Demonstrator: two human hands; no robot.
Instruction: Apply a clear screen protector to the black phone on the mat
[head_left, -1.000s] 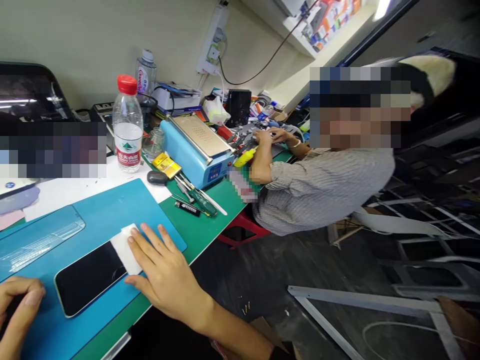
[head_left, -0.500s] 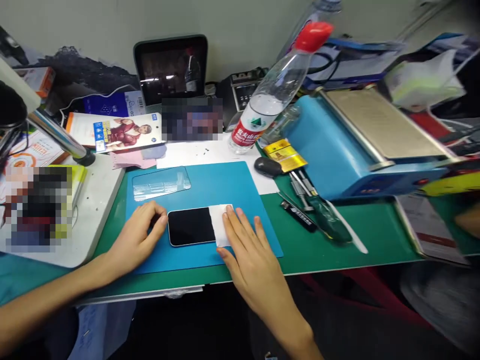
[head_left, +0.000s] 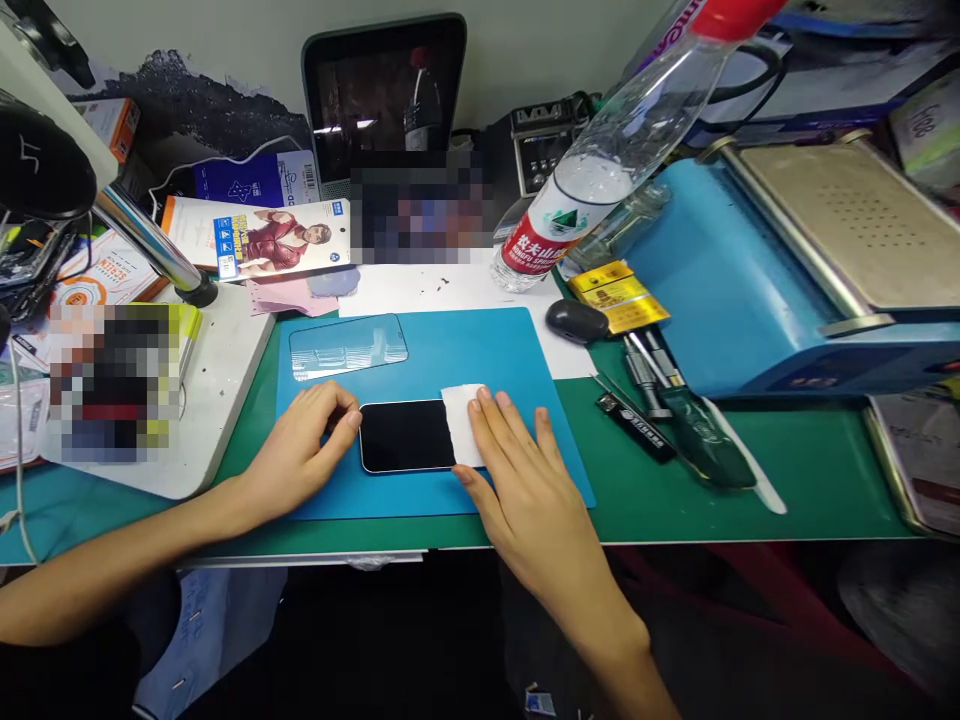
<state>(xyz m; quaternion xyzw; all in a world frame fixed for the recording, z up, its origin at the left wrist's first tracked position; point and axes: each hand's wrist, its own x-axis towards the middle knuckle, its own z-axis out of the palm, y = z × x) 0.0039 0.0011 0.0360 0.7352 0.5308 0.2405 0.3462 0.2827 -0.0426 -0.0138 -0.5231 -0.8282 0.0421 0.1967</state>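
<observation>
A smartphone (head_left: 405,436) with a dark screen lies face up on a blue mat (head_left: 480,340). At its left end rests my left hand (head_left: 304,445), fingers curled, with the thumb and forefinger tips against the phone's edge. My right hand (head_left: 525,480) lies flat, fingers stretched out, over a white wipe (head_left: 459,420) that covers the phone's right end. Part of the wipe is hidden beneath the fingers. Behind the phone, a clear glass screen protector (head_left: 349,347) lies on the mat.
A tilted water bottle (head_left: 577,195) stands behind the mat. To the right are a blue machine (head_left: 697,290), a green-handled tool (head_left: 701,435) and a black marker-like stick (head_left: 635,427). At left, a lamp post (head_left: 150,245) rises from a white base (head_left: 232,370). A tablet-like screen (head_left: 382,100) stands at the back.
The head view has shifted, so everything sits a little further right and higher. Both hands, the phone and the wipe keep nearly the same places relative to each other.
</observation>
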